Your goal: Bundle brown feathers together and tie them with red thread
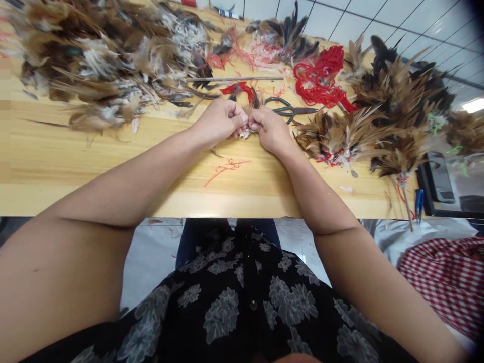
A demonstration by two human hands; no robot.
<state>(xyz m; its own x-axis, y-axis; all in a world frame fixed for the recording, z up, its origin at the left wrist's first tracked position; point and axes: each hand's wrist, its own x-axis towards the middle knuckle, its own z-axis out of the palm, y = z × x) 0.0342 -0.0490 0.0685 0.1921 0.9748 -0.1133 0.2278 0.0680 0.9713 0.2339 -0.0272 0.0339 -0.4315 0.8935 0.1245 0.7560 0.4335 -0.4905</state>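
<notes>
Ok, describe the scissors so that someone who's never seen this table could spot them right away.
On the wooden table, look just beyond the right hand, short of the red string pile. The scissors lie flat there, dark metal with looped handles, the only hard tool among the soft feathers.

Bright, even light; edges prob. warped.

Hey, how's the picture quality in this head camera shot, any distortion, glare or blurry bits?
Head view: wide-angle bend curves the wooden table edge and floor tile lines; a bright glare patch sits at the far right; corners darken. Lighting is even, shadows soft. The left hand and right hand pinching a small feather bundle look fairly sharp; the feather pile softens toward the edge.
</notes>
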